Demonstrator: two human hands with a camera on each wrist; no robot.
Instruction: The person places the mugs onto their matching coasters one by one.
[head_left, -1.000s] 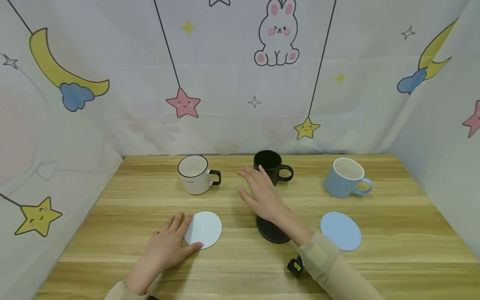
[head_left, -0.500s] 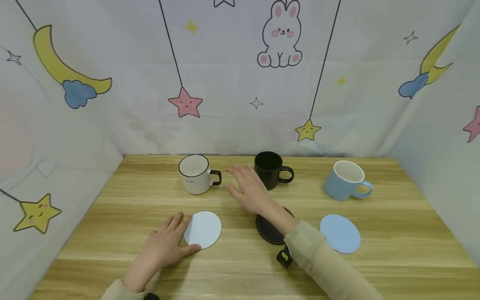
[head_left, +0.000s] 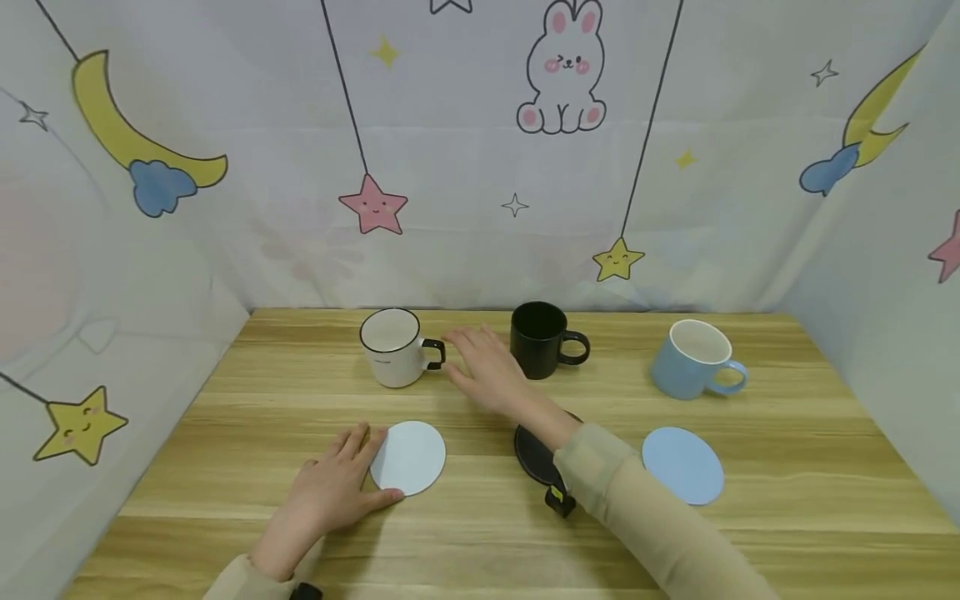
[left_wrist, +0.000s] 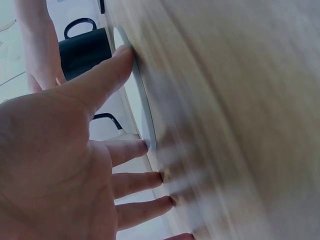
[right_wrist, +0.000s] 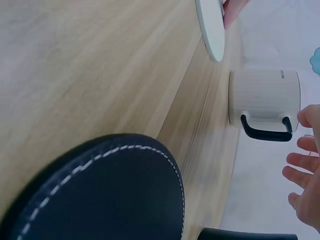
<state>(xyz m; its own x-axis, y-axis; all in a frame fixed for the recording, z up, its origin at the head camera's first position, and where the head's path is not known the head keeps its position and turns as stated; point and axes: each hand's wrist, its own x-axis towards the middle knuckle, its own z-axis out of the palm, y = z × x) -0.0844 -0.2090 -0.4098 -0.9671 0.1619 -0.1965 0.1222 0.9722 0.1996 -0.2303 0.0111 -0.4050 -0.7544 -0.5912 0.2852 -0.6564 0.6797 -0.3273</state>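
One white mug [head_left: 393, 358] back left on tabletop [head_left: 465, 554], my right hand [head_left: 489, 372] beside its black handle [right_wrist: 265, 135], fingers spread; contact, cannot tell. My left hand [head_left: 333, 490] also spread, thumb and index fingertip at rim of white coaster [head_left: 410, 458], nearer me. Black mug [head_left: 536, 346] just right of my right hand; black coaster [head_left: 531, 458] partly hidden behind my forearm [head_left: 551, 422]. Blue mug [head_left: 684, 365], blue coaster [head_left: 683, 466] farther right.

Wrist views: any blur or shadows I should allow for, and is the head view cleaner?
Left wrist: tabletop blurred, soft shadows near the left hand; right wrist: stitching on the black coaster clear, tabletop grain soft; head: cleaner, fairly even light, white mug clearly outlined.
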